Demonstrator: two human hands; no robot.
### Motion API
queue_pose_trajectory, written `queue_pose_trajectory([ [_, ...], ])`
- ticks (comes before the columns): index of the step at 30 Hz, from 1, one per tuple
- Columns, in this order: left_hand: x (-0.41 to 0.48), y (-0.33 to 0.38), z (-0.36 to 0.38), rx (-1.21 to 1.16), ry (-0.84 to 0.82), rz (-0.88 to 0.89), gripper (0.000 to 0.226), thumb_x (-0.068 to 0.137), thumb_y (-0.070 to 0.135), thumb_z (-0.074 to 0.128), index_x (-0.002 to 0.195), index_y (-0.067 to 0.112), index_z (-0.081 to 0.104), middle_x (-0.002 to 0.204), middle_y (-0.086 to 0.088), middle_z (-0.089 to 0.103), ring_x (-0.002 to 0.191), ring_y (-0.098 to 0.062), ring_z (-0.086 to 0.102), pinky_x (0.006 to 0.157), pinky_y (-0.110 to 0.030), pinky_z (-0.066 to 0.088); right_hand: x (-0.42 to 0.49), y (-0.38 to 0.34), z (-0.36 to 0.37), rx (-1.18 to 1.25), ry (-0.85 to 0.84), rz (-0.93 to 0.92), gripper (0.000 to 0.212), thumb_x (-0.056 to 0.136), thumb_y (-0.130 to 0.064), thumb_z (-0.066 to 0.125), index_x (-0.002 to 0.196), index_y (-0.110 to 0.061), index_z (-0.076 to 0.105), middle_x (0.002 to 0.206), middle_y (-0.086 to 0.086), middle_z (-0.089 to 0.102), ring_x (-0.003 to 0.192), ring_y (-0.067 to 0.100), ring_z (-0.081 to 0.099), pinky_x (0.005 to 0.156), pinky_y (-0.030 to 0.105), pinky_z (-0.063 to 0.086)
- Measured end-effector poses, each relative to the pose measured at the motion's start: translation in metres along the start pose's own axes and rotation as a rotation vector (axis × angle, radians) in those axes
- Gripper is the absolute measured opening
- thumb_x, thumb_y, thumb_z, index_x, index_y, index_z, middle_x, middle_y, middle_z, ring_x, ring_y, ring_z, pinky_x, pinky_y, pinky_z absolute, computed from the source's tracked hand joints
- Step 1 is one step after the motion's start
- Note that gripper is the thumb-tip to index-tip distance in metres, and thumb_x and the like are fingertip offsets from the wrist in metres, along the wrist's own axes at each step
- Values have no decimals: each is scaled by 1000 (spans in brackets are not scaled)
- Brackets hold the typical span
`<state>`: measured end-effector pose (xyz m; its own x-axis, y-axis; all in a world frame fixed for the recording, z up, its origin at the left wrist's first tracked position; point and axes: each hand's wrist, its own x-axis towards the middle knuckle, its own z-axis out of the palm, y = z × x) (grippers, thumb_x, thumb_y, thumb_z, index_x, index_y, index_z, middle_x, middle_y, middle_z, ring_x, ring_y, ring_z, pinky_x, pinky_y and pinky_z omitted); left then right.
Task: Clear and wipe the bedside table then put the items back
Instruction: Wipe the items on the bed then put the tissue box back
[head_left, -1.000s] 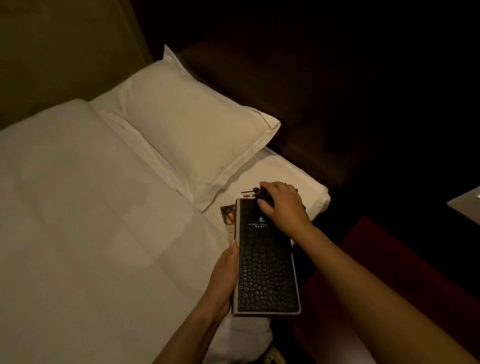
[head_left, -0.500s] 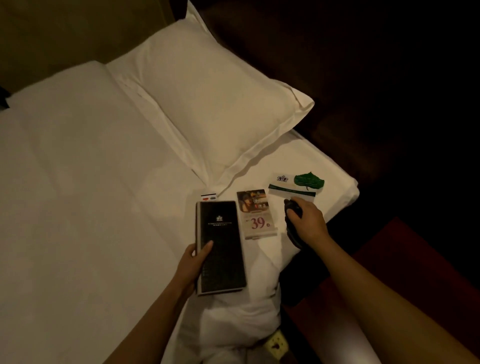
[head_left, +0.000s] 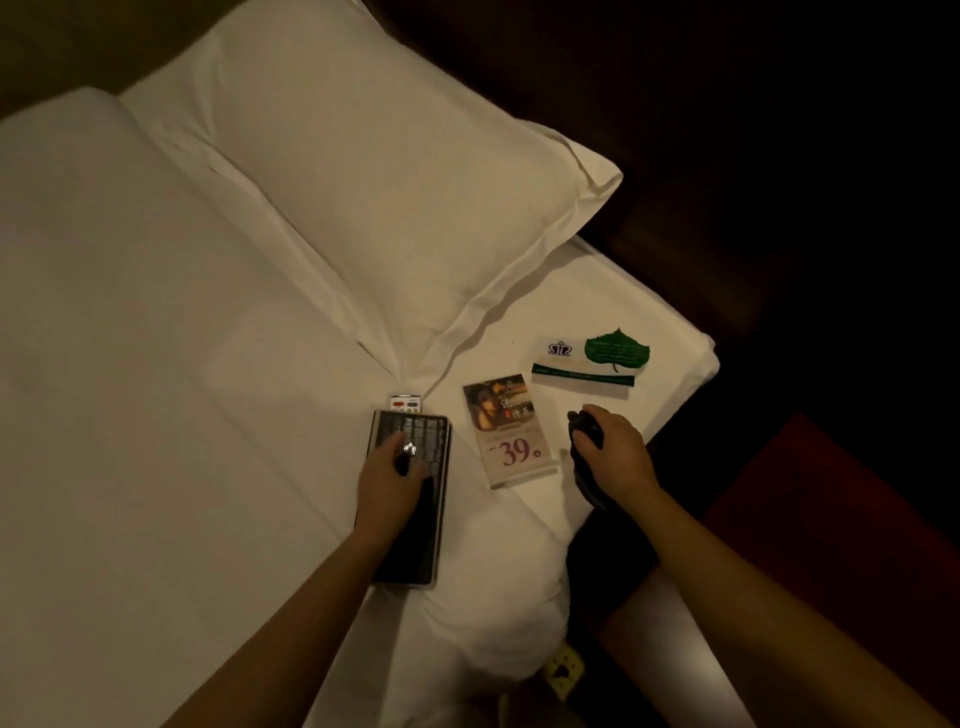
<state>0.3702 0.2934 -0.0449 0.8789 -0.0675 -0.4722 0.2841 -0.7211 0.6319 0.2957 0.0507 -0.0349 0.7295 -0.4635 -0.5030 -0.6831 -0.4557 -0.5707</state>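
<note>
Black folder (head_left: 415, 499) looks stiff, flat, light — best taken by its long edges. Left hand (head_left: 389, 480) lies spread flat on top; right hand (head_left: 615, 457) wraps a dark object (head_left: 584, 452).

A white bed (head_left: 156, 389) is carrying everything. A pillow (head_left: 389, 171) is lying at its head. Just below the pillow's corner, a black folder (head_left: 415, 514) is lying flat, with a remote (head_left: 405, 402) poking out from under its top edge. Beside the folder, a price card (head_left: 506, 431) marked 39 is lying face up. Near the bed's edge a white card (head_left: 582, 371) is lying with a green leaf (head_left: 617, 351) on it.
</note>
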Motion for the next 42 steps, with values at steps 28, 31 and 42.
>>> queue_pose_trajectory([
  [28, -22, 75, 25, -357, -399, -156, 16, 94, 5, 43, 93, 10, 58, 92, -15, 67, 82, -25, 65, 71, -33, 53, -16, -43, 28, -158, -38, -481, 54, 87, -25, 57, 137, -14, 38, 144, 11, 40, 131, 27, 33, 107, 38, 32],
  [31, -29, 78, 17, -385, -461, -131, 14, 95, 5, 42, 101, 3, 55, 91, -9, 69, 83, -20, 68, 76, -36, 57, -2, -42, 7, -57, 81, -420, 51, 89, -23, 55, 136, -15, 39, 141, 11, 44, 130, 27, 34, 108, 36, 29],
  [42, -43, 114, 43, -553, -566, -77, 31, 92, 0, 47, 115, 18, 56, 84, -4, 67, 63, -4, 68, 48, -16, 51, -22, -43, -11, -237, 30, -589, 51, 92, -26, 50, 140, -17, 36, 148, 10, 36, 135, 27, 29, 112, 38, 23],
])
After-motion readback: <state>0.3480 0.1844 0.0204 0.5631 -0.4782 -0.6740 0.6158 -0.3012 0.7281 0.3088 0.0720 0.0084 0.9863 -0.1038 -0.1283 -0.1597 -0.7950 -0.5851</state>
